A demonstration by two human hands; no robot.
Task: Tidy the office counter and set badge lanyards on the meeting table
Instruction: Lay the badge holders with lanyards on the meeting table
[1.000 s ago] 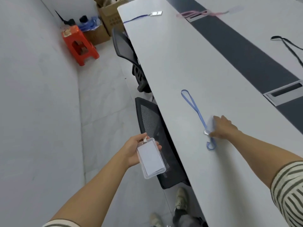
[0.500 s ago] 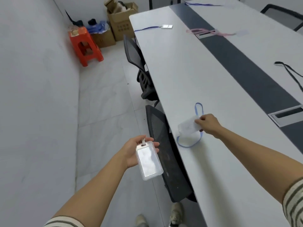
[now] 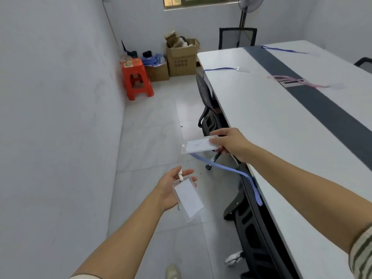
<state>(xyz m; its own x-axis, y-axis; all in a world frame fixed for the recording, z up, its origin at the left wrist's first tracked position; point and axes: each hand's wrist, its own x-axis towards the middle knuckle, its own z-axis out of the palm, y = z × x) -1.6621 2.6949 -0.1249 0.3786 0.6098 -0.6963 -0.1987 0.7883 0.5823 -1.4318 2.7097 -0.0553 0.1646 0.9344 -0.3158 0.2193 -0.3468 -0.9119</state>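
Beside the long white worktop (image 3: 271, 127), in the head view, the right hand (image 3: 231, 143) pinches one short end of a clear badge holder (image 3: 198, 146), thumb on top; the fingers underneath are hidden. This holder hangs in the air just off the worktop's near edge, above a black mesh chair (image 3: 207, 117). Its long axis runs left to right, and the free end points left, away from the hand. A pale blue lanyard (image 3: 231, 170) trails from below it down and right to the worktop edge, where its far end is hard to make out. Any print on the white card inside is too blurred to read.

Lower and nearer, the left hand (image 3: 169, 190) lies palm up over the floor, fingers curled round a second holder (image 3: 188, 198), also clear with a white insert. The white clip (image 3: 180, 176) points away from the person; the long axis slants toward the lower right.

A dark blue lanyard (image 3: 219, 68) and a pink lanyard (image 3: 298, 81) lie on the far worktop.
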